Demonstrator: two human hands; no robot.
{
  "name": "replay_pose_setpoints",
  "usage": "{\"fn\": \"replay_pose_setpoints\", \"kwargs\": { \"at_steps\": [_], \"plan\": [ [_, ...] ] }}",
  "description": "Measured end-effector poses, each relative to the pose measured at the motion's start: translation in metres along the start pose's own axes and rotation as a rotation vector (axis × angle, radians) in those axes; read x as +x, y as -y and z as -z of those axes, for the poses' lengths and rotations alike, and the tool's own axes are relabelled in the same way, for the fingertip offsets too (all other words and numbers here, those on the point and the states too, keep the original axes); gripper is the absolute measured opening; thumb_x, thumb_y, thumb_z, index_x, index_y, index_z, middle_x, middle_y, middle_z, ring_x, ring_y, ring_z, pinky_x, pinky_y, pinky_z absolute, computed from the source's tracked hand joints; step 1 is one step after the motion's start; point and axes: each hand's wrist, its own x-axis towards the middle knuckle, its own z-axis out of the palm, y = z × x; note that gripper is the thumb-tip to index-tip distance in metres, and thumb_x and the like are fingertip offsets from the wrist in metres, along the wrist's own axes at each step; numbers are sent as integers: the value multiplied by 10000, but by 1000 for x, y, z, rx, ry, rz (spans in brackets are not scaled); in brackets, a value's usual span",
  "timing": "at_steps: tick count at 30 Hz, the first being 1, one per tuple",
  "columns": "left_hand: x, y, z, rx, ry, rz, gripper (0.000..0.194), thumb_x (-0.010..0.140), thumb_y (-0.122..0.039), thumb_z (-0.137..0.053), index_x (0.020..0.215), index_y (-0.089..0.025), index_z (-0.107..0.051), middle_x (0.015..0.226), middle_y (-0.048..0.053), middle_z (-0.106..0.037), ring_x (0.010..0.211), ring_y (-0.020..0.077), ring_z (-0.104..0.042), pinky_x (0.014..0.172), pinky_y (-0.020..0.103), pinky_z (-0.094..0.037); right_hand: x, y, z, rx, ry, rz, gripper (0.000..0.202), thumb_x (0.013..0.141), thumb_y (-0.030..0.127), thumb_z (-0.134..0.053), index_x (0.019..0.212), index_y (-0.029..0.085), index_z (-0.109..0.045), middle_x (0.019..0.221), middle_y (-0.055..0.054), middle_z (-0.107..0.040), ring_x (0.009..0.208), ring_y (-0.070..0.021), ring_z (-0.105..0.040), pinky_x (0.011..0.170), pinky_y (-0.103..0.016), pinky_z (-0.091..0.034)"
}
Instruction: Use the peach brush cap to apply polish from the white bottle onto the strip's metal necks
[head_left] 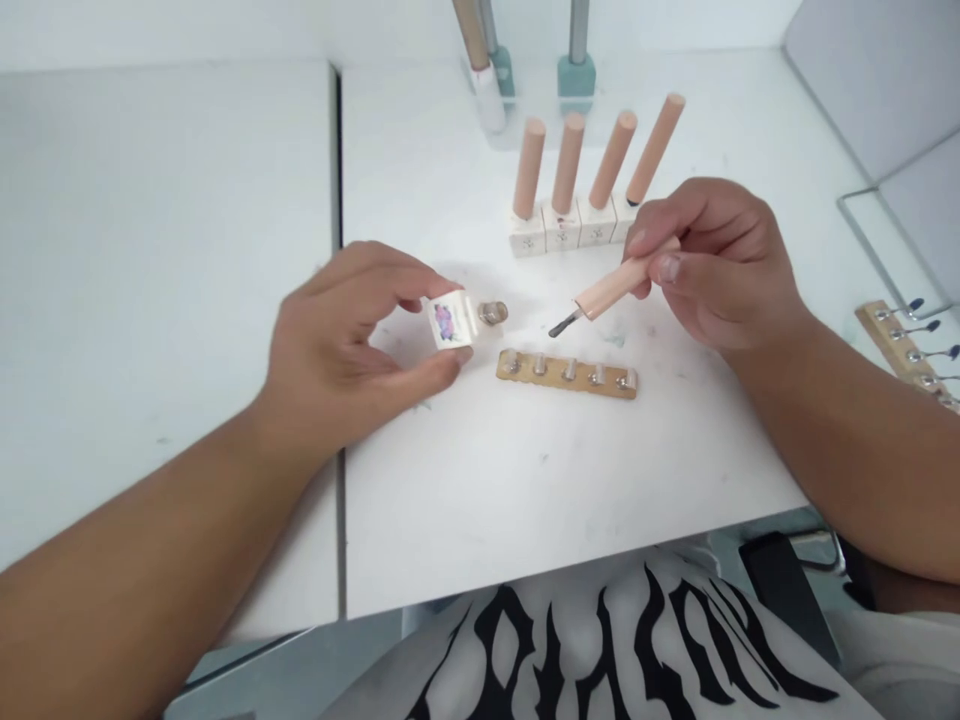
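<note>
My left hand (360, 335) pinches a small white nail polish bottle (450, 320) with a purple flower picture, tipped so its neck points right. In my right hand (709, 265) is the pink-handled nail polish brush (611, 290), its dark bristles angled down to the left, apart from the bottle. Just right of the bottle lies a small shiny brownish piece (493, 313) that I cannot make out. Below the brush tip, a wooden strip (559, 377) carries several clear nail tips on metal holders.
Several white bottles with pink caps (562, 225) stand in a row behind my hands. Farther back are teal bottles (576, 78). At the right lies another wooden strip (896, 340) with dark nail tips, near a metal wire frame (862, 230). A gap (340, 520) divides the white tabletop.
</note>
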Motion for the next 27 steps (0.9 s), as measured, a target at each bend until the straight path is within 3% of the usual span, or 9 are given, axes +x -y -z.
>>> {"fn": "replay_pose_setpoints", "kwargs": {
  "at_steps": [6,11,17,27],
  "plan": [
    [-2,-6,0,-54,42,59,353,750,-177,-712,1072,-285,-620,919,12,-625,814,184,-587,644,369,-515,-4,4,-11,-51,-62,3,120,783,341,-689,792,225,-660,666,9,-569,620,-119,-568,590,-305,-482],
    [-1,-12,-1,-66,61,113,327,780,-194,-678,1071,-319,-600,940,16,-606,849,195,-588,698,383,-524,-5,2,-11,-30,-78,42,47,794,267,-669,813,227,-685,675,9,-588,626,-113,-564,599,-305,-475],
    [-1,-10,-2,-36,58,89,314,772,-201,-680,1057,-305,-599,936,12,-618,847,182,-596,712,356,-542,-8,3,-13,17,-68,76,126,808,147,-642,862,232,-716,690,12,-608,650,-97,-555,594,-272,-442],
    [-1,-11,-2,-45,65,93,274,765,-200,-665,1028,-258,-616,938,21,-625,842,175,-616,720,335,-554,-9,5,-21,-21,-103,56,128,804,137,-643,856,231,-711,680,15,-570,658,-97,-525,601,-269,-422]
  ]
}}
